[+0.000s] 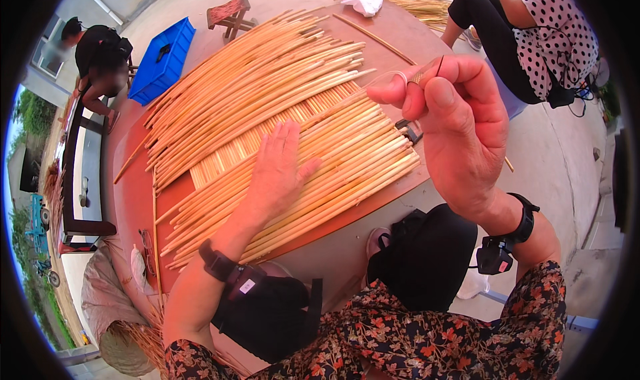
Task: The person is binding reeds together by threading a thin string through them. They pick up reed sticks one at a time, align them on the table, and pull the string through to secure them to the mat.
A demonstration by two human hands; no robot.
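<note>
A layer of peeled, straw-coloured reed stalks [333, 173] lies side by side across a reddish tabletop [133, 140]. My left hand [277, 170] rests palm down on these stalks, fingers stretched out and holding nothing. Raised above the right ends of the stalks, my right hand [463, 120] pinches a thin dark needle [440, 67] between thumb and forefinger. A metal thimble ring [418, 78] circles one of its fingers, and a pale thread [385, 75] loops close by. Between the near stalks and a thicker far pile [253, 93], narrower stalks [233, 147] show in a strip.
A blue plastic crate [162, 60] stands beyond the table at the far left, near a bending person [103, 60]. Further back is a small wooden stool [229, 17]. Another person in a dotted top [553, 37] sits at the far right. A white cloth [363, 5] lies at the table's far edge.
</note>
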